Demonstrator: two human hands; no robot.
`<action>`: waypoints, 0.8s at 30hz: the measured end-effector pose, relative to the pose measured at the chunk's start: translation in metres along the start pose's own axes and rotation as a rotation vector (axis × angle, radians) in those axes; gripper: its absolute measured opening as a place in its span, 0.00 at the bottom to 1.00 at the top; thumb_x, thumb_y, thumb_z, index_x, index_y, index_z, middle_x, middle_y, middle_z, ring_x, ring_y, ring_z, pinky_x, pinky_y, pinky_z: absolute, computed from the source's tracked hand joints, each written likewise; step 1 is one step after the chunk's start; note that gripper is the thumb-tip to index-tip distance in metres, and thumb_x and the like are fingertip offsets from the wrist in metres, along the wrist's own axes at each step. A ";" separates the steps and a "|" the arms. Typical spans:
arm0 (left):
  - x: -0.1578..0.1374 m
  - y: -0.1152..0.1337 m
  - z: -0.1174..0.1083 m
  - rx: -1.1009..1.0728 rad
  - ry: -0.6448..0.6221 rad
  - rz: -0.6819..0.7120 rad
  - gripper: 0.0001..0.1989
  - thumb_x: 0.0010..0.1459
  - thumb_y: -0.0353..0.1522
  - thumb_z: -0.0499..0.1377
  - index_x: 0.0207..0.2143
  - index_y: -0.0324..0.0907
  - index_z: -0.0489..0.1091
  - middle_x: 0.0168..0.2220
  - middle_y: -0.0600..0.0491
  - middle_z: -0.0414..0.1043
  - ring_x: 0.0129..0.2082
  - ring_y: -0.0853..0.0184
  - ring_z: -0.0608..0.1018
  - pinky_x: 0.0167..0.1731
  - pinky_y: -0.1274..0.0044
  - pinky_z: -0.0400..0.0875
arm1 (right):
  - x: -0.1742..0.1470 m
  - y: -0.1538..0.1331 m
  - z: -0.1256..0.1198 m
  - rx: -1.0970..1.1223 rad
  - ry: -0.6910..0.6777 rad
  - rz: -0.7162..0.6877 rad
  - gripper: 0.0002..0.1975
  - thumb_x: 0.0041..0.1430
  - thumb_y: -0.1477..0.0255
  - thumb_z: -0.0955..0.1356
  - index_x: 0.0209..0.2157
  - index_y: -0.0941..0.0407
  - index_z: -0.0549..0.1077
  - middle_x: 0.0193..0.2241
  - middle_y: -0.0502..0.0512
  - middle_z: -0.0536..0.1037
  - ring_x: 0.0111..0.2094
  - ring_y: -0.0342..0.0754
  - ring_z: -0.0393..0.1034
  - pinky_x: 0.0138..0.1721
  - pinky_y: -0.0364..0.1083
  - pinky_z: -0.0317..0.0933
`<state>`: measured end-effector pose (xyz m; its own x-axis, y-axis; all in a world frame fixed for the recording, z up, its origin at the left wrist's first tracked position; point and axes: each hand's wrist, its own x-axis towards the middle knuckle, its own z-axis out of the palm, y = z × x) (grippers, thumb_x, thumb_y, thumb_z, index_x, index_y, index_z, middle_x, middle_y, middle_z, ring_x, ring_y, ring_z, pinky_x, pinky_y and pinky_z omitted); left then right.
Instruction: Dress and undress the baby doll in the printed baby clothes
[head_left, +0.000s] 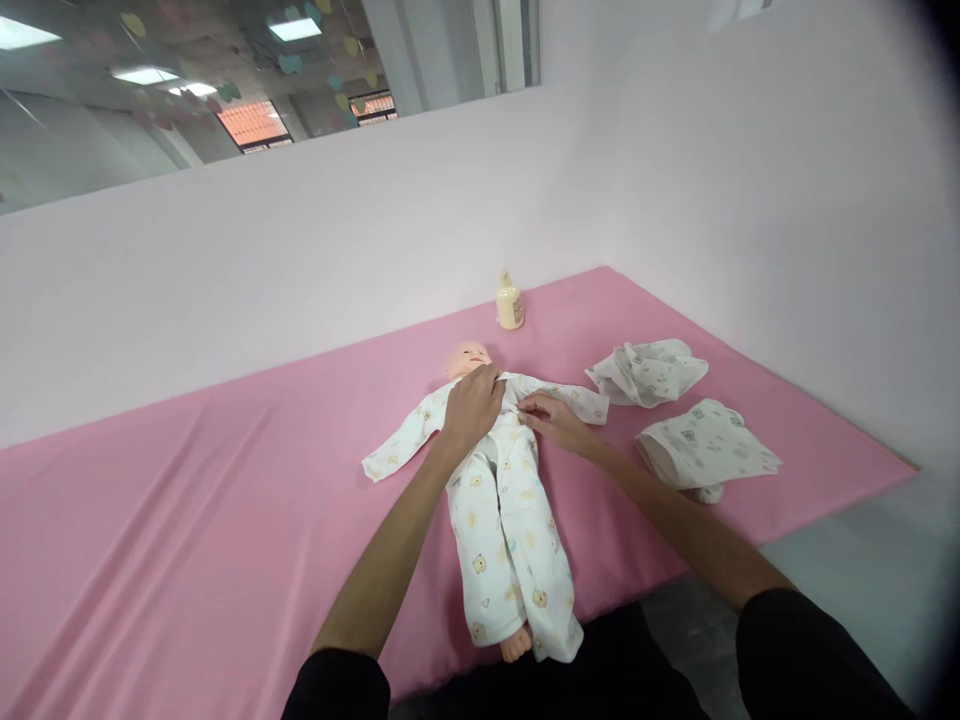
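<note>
A baby doll (466, 358) lies on its back on the pink sheet, its head toward the wall and one foot showing at the near end. It wears a white baby romper (517, 510) with a bear print, both sleeves spread out to the sides. My left hand (474, 402) is on the upper chest by the collar, fingers curled on the cloth. Lower and to the right, my right hand (551, 418) pinches the front of the romper near the right armpit. What exactly lies between the fingertips is too small to make out.
A cream pump bottle (510, 303) stands behind the doll near the wall. Two white printed cloths, one crumpled (649, 373) and one folded (709, 443), lie to the right. The pink-covered table (187, 520) meets white walls at the back and right.
</note>
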<state>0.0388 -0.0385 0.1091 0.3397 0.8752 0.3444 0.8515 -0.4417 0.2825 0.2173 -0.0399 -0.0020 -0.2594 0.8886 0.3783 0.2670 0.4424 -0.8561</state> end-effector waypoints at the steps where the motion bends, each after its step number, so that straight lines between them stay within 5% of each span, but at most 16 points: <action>1: 0.000 0.002 0.000 0.020 0.015 0.001 0.09 0.67 0.30 0.48 0.32 0.42 0.63 0.36 0.49 0.72 0.35 0.63 0.73 0.31 0.74 0.57 | -0.002 -0.001 0.002 -0.017 0.030 -0.007 0.11 0.63 0.65 0.66 0.41 0.56 0.75 0.39 0.55 0.76 0.42 0.47 0.70 0.48 0.48 0.64; 6: -0.006 0.009 0.000 0.108 0.032 0.100 0.08 0.67 0.28 0.47 0.38 0.41 0.66 0.40 0.48 0.73 0.39 0.62 0.73 0.34 0.74 0.58 | -0.014 -0.010 0.018 -0.102 0.176 -0.026 0.09 0.66 0.67 0.64 0.36 0.56 0.73 0.35 0.53 0.76 0.39 0.46 0.70 0.46 0.47 0.65; 10: -0.017 0.013 0.000 0.176 -0.006 0.229 0.09 0.67 0.27 0.47 0.39 0.41 0.67 0.38 0.48 0.72 0.40 0.62 0.72 0.39 0.72 0.61 | -0.023 -0.022 0.030 -0.206 0.207 -0.136 0.12 0.69 0.68 0.60 0.40 0.57 0.74 0.42 0.57 0.76 0.46 0.48 0.70 0.53 0.47 0.62; 15: -0.035 0.019 0.002 0.242 -0.103 0.401 0.12 0.67 0.26 0.45 0.40 0.40 0.68 0.38 0.48 0.72 0.38 0.63 0.72 0.41 0.71 0.61 | -0.034 -0.032 0.040 -0.288 0.181 -0.003 0.13 0.70 0.71 0.57 0.40 0.57 0.71 0.42 0.59 0.73 0.44 0.48 0.70 0.48 0.49 0.66; 24: -0.071 0.019 0.000 0.227 0.011 0.568 0.10 0.66 0.24 0.48 0.36 0.39 0.67 0.34 0.51 0.70 0.35 0.65 0.69 0.38 0.72 0.63 | -0.043 -0.034 0.049 -0.022 0.123 0.091 0.11 0.62 0.77 0.60 0.40 0.56 0.73 0.40 0.58 0.77 0.42 0.52 0.71 0.48 0.55 0.68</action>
<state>0.0315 -0.1088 0.0901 0.7624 0.5127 0.3948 0.6029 -0.7844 -0.1458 0.1740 -0.0991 -0.0063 -0.1178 0.9327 0.3410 0.3049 0.3607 -0.8814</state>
